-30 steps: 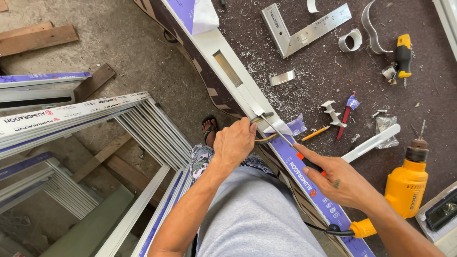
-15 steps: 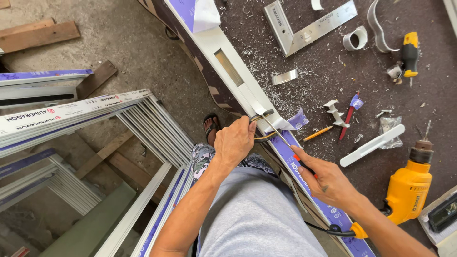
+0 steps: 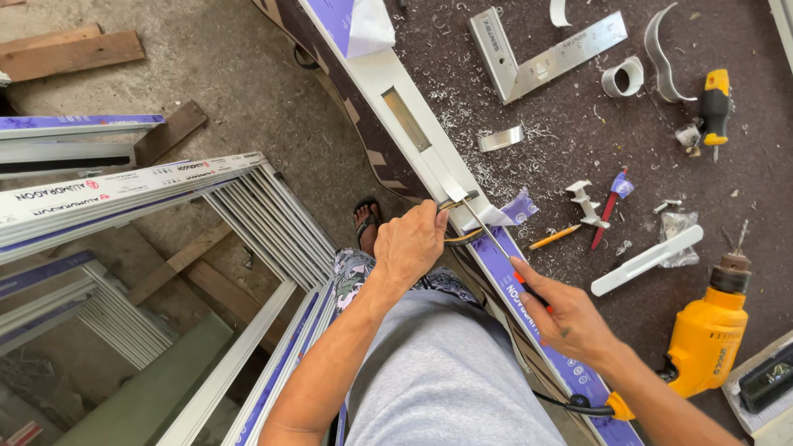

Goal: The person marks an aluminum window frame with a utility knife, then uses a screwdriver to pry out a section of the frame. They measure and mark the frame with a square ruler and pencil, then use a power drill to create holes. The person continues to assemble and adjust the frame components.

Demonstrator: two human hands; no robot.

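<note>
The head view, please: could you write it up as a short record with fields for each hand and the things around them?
Left hand: left hand grips the edge of the white aluminium profile
Right hand: right hand holds a screwdriver, tip at the profile by the left fingers
Profile: lies slantwise along the bench edge, partly under purple film
Bench: dark bench top, strewn with metal shavings
Nearby: yellow drill, metal square, pencil, white handle
</note>
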